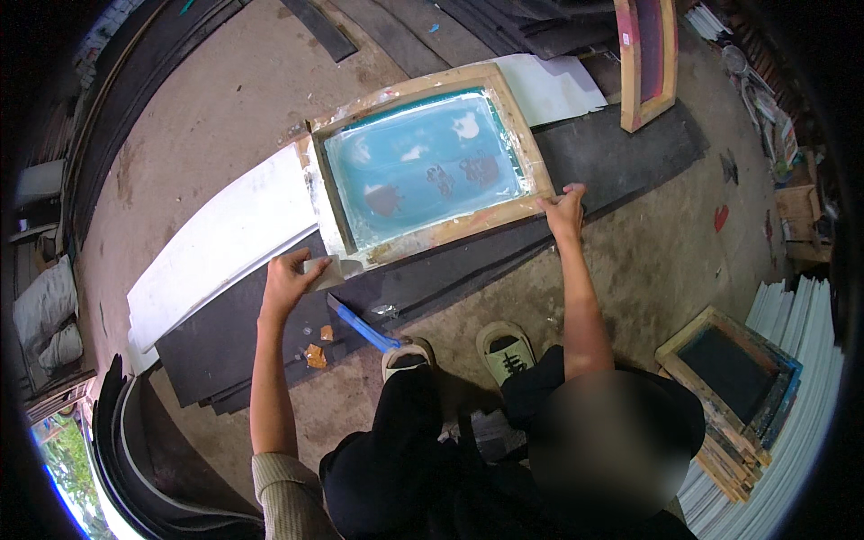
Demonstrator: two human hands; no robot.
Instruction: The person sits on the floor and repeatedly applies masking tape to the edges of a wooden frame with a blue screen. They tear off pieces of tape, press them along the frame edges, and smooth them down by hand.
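A person crouches on a bare concrete floor point(225, 99) over a wooden-framed printing screen point(430, 162), its mesh coated turquoise with patches of brown and white. The right hand point(565, 209) is pressed on the frame's near right corner, fingers spread over the wood and thumb along its edge, gripping the frame. The left hand point(290, 277) is closed around a small pale block point(322, 267), apparently a squeegee or scraper, held just off the frame's near left corner. The screen lies flat between and just beyond the two hands, resting on a long white sheet point(225, 238) that runs out past the left hand, and on a stack of dark boards point(621, 144) that stretches beyond the right hand. Just below the left hand, toward the person, a blue-handled tool point(362, 326) lies on the dark boards, with two small orange scraps point(317, 354) near it. Sandalled feet point(506, 351) rest on the floor just behind the boards. Well off to the right of the right hand, more wooden screen frames point(731, 378) are piled against a stack of white sheets point(792, 396). Another red-lined frame point(646, 54) lies beyond the right hand.
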